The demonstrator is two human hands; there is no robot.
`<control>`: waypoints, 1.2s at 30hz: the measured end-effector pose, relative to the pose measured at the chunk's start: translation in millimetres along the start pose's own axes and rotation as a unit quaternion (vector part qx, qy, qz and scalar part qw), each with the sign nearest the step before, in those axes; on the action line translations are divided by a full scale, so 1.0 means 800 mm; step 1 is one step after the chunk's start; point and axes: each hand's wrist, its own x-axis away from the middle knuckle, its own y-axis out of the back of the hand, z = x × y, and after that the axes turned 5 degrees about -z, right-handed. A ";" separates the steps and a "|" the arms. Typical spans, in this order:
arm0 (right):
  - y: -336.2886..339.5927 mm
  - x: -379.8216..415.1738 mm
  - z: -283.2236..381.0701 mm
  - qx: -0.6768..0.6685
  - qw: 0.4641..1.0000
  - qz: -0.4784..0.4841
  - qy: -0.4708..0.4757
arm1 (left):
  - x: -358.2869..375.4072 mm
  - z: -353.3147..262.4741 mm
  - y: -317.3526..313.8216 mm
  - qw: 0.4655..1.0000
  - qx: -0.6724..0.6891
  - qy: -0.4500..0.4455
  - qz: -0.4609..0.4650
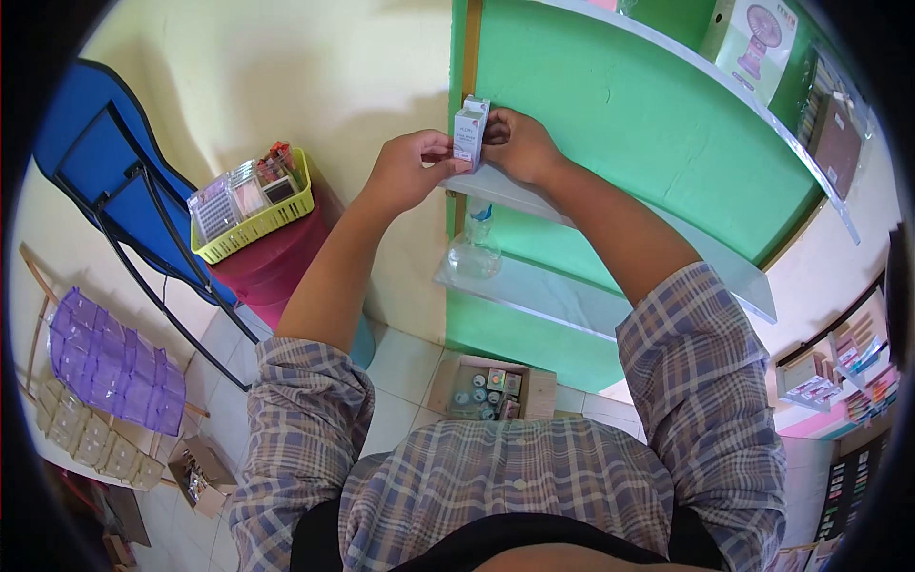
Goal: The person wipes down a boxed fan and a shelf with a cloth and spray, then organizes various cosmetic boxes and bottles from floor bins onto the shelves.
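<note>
A small pale carton (466, 136) with fine print stands upright at the left end of the white shelf (519, 191). Just behind it a second, similar carton (480, 104) shows only its top and side. My left hand (412, 170) is closed at the front carton's lower left, thumb and fingers against it. From the right, my right hand (521, 145) has curled fingers against the cartons' side; its fingertips are partly hidden.
A clear bottle (476, 250) stands on the lower shelf (562, 297). Above is a boxed fan (758, 43). Left are a yellow basket (255, 226) on a red bucket (276, 272) and a blue folding chair (114, 143). An open cardboard box (536, 393) of small items sits on the floor.
</note>
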 end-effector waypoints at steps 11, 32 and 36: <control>0.005 0.007 0.010 0.015 1.000 -0.006 -0.007 | -0.003 0.002 -0.002 1.000 0.022 -0.001 0.014; 0.012 0.010 0.012 0.012 1.000 -0.001 -0.014 | -0.008 0.000 0.002 0.995 0.076 0.004 0.058; 0.012 0.010 0.008 0.014 1.000 -0.004 -0.009 | -0.008 -0.007 0.003 0.997 0.019 0.006 0.079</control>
